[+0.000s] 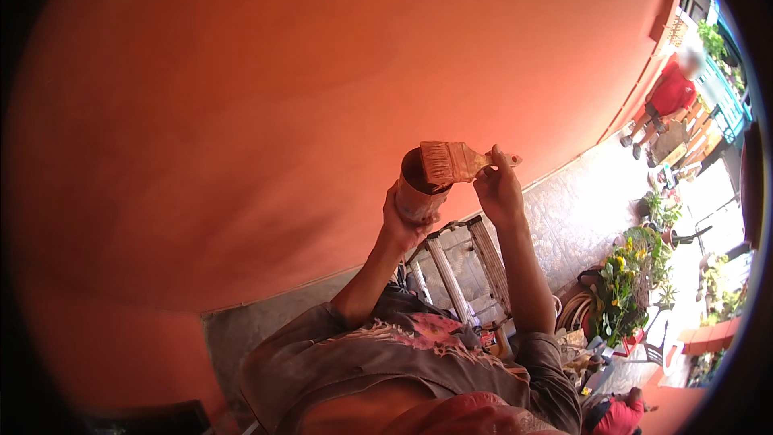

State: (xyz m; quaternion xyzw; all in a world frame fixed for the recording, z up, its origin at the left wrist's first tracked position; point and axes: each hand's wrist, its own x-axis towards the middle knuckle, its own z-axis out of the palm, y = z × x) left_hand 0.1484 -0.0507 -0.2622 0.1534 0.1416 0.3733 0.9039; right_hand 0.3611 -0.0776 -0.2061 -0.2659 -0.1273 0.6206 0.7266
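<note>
My left hand (408, 224) is wrapped round a paint-smeared can (417, 198), its dark open mouth tilted up. In my right hand (501, 188) is a wide flat paintbrush (460, 163), gripped by its handle. Its orange-coated bristles lie over the can's rim, pointing left. Whether they touch the rim I cannot tell. Both hands are raised in front of an orange wall (266, 129).
Below my hands stands a stepladder (455, 270) on a tiled floor (564, 209). Potted plants (628, 282) and a coiled hose (575, 311) are at right. One person in red (671, 90) stands far right; another (620, 416) is at lower right.
</note>
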